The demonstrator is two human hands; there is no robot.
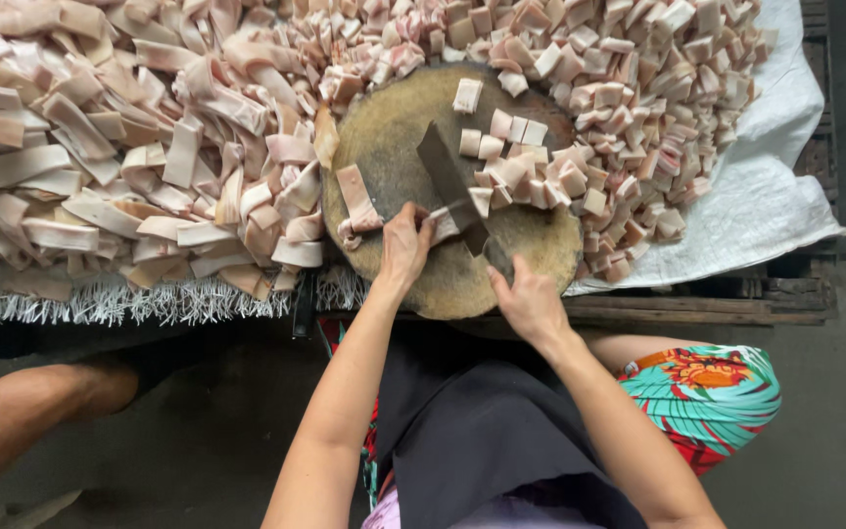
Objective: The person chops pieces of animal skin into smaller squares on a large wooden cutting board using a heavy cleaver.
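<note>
My right hand (529,299) grips the handle of a dark cleaver (450,184), whose blade lies across a round wooden chopping block (413,118). With its fingers bent, my left hand (403,245) presses down on a strip of pork skin and fat (443,223) at the blade's near end. Another long strip (355,196) lies on the block just left of that hand. Cut cubes of pork (516,167) sit on the block's right side.
A big heap of long pork strips (100,147) covers the left; a heap of cut cubes (638,78) fills the right, both on a white woven sheet (775,186) over a wooden pallet (697,309). A bare leg (31,416) shows at lower left.
</note>
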